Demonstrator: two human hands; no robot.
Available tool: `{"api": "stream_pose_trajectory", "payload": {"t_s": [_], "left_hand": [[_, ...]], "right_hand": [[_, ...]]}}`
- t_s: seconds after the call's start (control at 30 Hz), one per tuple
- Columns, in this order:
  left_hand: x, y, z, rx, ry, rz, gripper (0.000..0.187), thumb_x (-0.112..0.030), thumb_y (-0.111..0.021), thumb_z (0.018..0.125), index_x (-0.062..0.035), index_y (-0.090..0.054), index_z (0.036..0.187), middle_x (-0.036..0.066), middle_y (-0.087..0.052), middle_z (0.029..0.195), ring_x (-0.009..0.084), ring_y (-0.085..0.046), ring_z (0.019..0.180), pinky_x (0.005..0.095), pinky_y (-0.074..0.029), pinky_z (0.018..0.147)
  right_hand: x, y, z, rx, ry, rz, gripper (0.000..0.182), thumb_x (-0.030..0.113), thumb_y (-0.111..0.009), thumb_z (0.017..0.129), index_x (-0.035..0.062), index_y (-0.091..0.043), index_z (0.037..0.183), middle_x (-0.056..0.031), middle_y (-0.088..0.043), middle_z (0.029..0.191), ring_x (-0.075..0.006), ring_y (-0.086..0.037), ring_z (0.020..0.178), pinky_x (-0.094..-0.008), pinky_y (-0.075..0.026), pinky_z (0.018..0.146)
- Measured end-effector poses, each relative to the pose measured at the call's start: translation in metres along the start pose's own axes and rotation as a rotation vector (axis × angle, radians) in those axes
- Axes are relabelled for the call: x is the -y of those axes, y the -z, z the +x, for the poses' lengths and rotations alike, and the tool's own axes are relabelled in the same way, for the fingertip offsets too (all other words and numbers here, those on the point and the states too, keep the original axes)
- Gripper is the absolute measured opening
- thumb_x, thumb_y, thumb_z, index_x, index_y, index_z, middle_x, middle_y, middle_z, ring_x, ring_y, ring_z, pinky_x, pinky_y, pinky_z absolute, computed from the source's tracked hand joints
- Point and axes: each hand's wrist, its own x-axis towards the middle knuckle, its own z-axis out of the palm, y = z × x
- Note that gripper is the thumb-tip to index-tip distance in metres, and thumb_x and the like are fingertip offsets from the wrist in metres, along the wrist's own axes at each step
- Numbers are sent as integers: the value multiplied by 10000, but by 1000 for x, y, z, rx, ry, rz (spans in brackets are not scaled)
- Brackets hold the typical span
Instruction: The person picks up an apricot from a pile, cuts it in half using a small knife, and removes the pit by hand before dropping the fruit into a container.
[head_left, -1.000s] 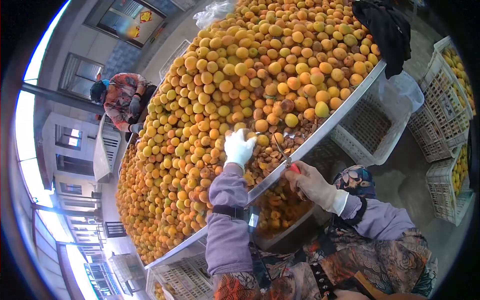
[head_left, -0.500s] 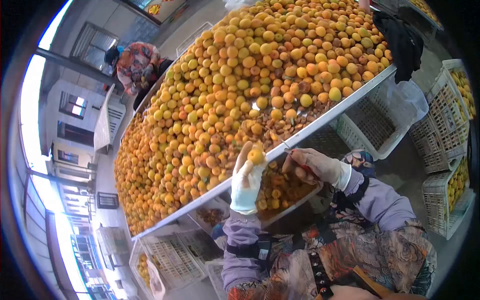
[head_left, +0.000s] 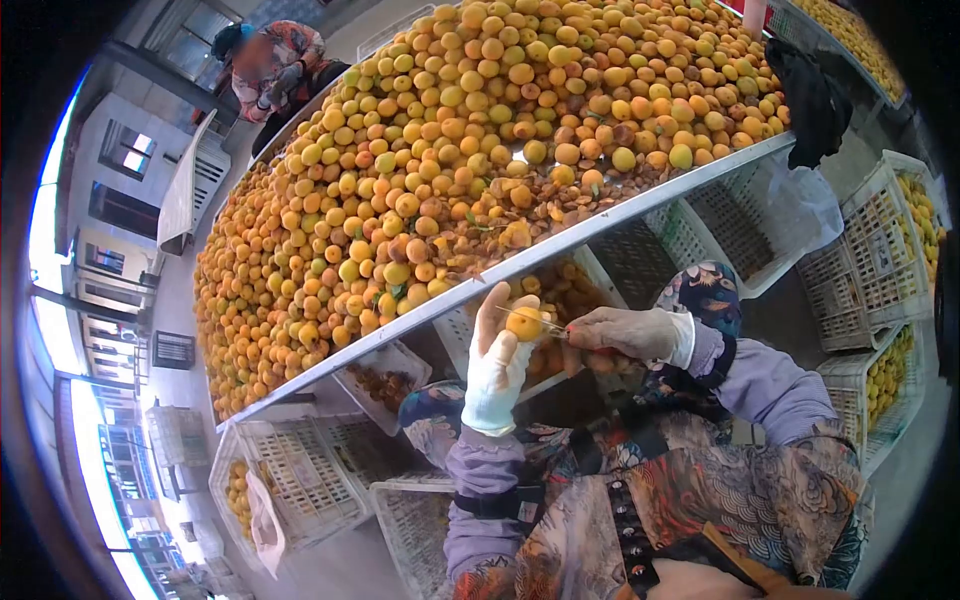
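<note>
The left hand [head_left: 492, 385], in a white glove, is grasping one yellow-orange fruit [head_left: 524, 322] between the thumb and the fingers. This fruit is in front of the person's body, just beside the near rim of the table [head_left: 480, 284] and above the bin [head_left: 590, 272], which has orange pieces in it. The right hand [head_left: 635, 335], also in a glove, is closed around a thin metal tool [head_left: 552, 327] with something red near the fingers. The metal part reaches to the fruit and lies across it; if it goes into the flesh, I cannot tell.

On the table there is a big pile [head_left: 450, 140] of yellow and orange fruits. Close to the near rim lie brown and orange scraps [head_left: 515, 225]. Under the rim, more to the left, stands a small box [head_left: 385, 382] with brown pieces. At the lower left, a pale crate [head_left: 300, 465] has some yellow fruits and a whitish bag [head_left: 265, 525] at its side. To the right, crates [head_left: 880, 265] with fruits are stacked, near a clear plastic bag [head_left: 808, 212] and a black cloth [head_left: 812, 105]. Across the table, another person [head_left: 280, 65] is bending.
</note>
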Motion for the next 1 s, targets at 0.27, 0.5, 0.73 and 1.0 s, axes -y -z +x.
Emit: {"api": "stream_pose_trajectory", "payload": {"t_s": [0.27, 0.5, 0.73, 1.0], "left_hand": [[1, 4, -5, -10, -17, -4, 664, -344, -589, 892, 1, -288, 1373, 214, -498, 1234, 287, -551, 1066, 409, -418, 970], [15, 2, -10, -54, 41, -137, 591, -319, -535, 924, 20, -313, 1355, 205, -498, 1245, 282, -536, 1106, 391, -409, 988], [10, -2, -12, -36, 25, 63, 542, -225, -558, 916, 27, -332, 1340, 191, -510, 1245, 270, -524, 1136, 357, -403, 996], [35, -13, -13, -196, 161, -310, 479, -285, -518, 943, -8, -384, 1310, 164, -539, 1211, 272, -545, 1111, 373, -425, 966]], "right_hand": [[-12, -12, 6, 48, -47, 189, 498, 469, -389, 957, 32, -625, 913, 45, -415, 521, -42, -327, 384, -205, -237, 338], [-39, -16, 13, -71, 13, 195, 499, 477, -394, 953, 34, -621, 918, 54, -390, 501, -41, -310, 371, -207, -227, 334], [-23, -22, 6, -68, -15, 132, 497, 479, -388, 953, 37, -614, 919, 51, -390, 514, -51, -301, 370, -216, -223, 332], [-54, -45, 23, -256, 121, 268, 458, 470, -356, 968, 68, -573, 930, 36, -378, 493, -66, -313, 360, -222, -242, 323]]}}
